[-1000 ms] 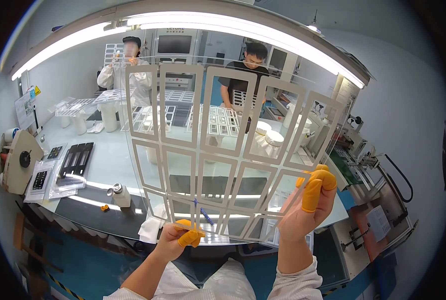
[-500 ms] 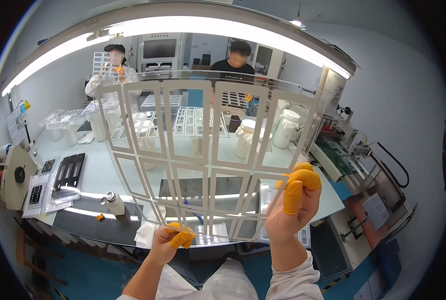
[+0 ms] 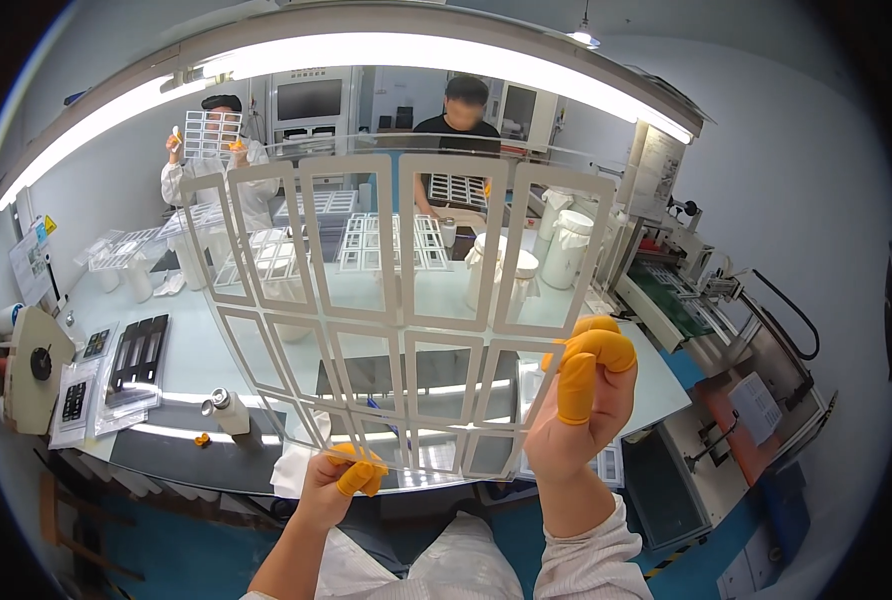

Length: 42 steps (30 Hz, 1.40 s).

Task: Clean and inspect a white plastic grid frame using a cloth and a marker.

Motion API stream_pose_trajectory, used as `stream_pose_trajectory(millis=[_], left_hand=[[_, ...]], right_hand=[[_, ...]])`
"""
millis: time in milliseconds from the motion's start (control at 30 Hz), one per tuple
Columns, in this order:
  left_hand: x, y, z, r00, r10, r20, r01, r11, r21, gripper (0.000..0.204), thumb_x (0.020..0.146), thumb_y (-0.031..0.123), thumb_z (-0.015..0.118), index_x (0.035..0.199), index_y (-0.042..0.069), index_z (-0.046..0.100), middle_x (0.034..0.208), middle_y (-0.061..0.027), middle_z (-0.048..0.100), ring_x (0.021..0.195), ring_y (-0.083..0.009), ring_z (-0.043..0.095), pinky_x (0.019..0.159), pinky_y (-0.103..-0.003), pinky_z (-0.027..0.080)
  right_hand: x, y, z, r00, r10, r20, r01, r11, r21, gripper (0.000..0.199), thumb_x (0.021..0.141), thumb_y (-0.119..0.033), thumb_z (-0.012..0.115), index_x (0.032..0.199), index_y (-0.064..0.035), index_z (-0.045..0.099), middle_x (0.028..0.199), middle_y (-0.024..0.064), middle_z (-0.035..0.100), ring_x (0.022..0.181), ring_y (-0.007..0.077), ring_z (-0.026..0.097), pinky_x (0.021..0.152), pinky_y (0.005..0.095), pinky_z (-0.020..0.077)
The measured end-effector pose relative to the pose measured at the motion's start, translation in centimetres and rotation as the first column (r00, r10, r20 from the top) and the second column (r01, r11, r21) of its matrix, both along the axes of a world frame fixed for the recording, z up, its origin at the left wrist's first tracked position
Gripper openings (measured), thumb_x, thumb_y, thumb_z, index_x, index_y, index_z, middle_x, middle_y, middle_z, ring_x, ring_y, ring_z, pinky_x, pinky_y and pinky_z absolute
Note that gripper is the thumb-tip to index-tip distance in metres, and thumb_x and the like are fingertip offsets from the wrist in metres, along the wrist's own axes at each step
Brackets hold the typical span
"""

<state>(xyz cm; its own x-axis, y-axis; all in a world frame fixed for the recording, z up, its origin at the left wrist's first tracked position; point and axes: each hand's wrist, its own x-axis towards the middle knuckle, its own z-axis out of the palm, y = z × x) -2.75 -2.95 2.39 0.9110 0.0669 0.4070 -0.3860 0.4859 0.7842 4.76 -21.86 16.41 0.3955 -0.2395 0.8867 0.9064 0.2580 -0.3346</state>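
I hold up a large clear sheet printed with rows of pale grey rectangular frames (image 3: pixel 406 245). It is tilted, and the bench shows through it. My left hand (image 3: pixel 331 488), with orange finger cots, pinches the sheet's lower left edge. My right hand (image 3: pixel 581 410), also in orange finger cots, grips its right edge, with the fingers curled over. Behind the sheet a blue pen-like thing lies on a dark mat, seen only through the panel. Beside my left hand a white cloth or paper (image 3: pixel 289 470) lies at the bench's front edge.
A white bottle (image 3: pixel 228 410) and an orange finger cot (image 3: pixel 202 440) lie left on the glass bench (image 3: pixel 181 345). Black cut-out panels (image 3: pixel 138 355) lie farther left. White covered jars (image 3: pixel 566 250) stand behind. Two co-workers handle framed sheets opposite. A machine (image 3: pixel 666 290) stands right.
The sheet's upper part has shifted slightly left, and my right hand has moved a little left with it. Across the bench, the left co-worker's panel now hides the face, held by both hands.
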Motion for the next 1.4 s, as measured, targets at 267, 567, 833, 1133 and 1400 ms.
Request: stream_pose_trajectory(millis=[267,567,833,1133,1400], left_hand=[[-0.4,0.4,0.4,0.995,-0.032,0.091,0.018,0.99,0.143,0.021,0.078,0.017,0.057,0.09,-0.001,0.057,0.08,-0.0085,0.057,0.065,-0.0141,0.054,0.059,-0.023,0.045],[-0.9,0.0,0.7,0.996,0.034,0.082,-0.057,0.956,0.289,0.016,0.076,0.007,0.059,0.091,0.001,0.059,0.082,-0.0044,0.059,0.074,-0.0122,0.055,0.069,-0.019,0.043],[-1.3,-0.1,1.1,0.986,0.091,0.139,-0.138,0.914,0.382,0.016,0.073,0.002,0.06,0.089,0.001,0.06,0.08,-0.006,0.058,0.073,-0.0171,0.055,0.072,-0.021,0.044],[-1.5,0.0,0.6,0.975,0.099,0.198,-0.182,0.87,0.459,0.015,0.073,0.002,0.061,0.088,0.003,0.06,0.08,-0.0063,0.059,0.07,-0.0175,0.055,0.068,-0.021,0.043],[-1.8,-0.2,1.0,0.977,0.082,0.197,-0.166,0.872,0.461,0.015,0.073,0.002,0.06,0.088,0.004,0.06,0.081,-0.0064,0.058,0.074,-0.0185,0.055,0.069,-0.021,0.043]], right_hand=[[1.4,-0.4,0.1,0.998,0.051,-0.031,-0.047,0.991,0.123,0.019,0.082,-0.014,0.049,0.097,-0.002,0.049,0.089,0.0028,0.052,0.08,0.0083,0.046,0.075,0.0244,0.0341],[1.9,-1.3,-0.1,0.995,0.081,-0.061,-0.07,0.983,0.171,0.017,0.083,-0.015,0.048,0.096,-0.0034,0.05,0.088,0.0027,0.052,0.081,0.0096,0.046,0.077,0.0259,0.0343],[2.5,-2.2,-0.6,0.997,0.069,-0.03,-0.063,0.983,0.174,0.019,0.083,-0.016,0.049,0.097,-0.0032,0.048,0.091,0.0041,0.051,0.084,0.0114,0.047,0.08,0.0261,0.0346],[2.0,-1.9,-0.5,0.998,0.066,-0.001,-0.065,0.987,0.147,0.021,0.084,-0.016,0.047,0.099,-0.0022,0.047,0.095,0.0055,0.05,0.089,0.013,0.047,0.086,0.0282,0.0333],[2.1,-2.3,-0.6,0.993,0.119,0.023,-0.122,0.98,0.16,0.021,0.083,-0.012,0.046,0.101,-0.0009,0.047,0.096,0.0053,0.051,0.089,0.0134,0.048,0.088,0.0286,0.0331]])
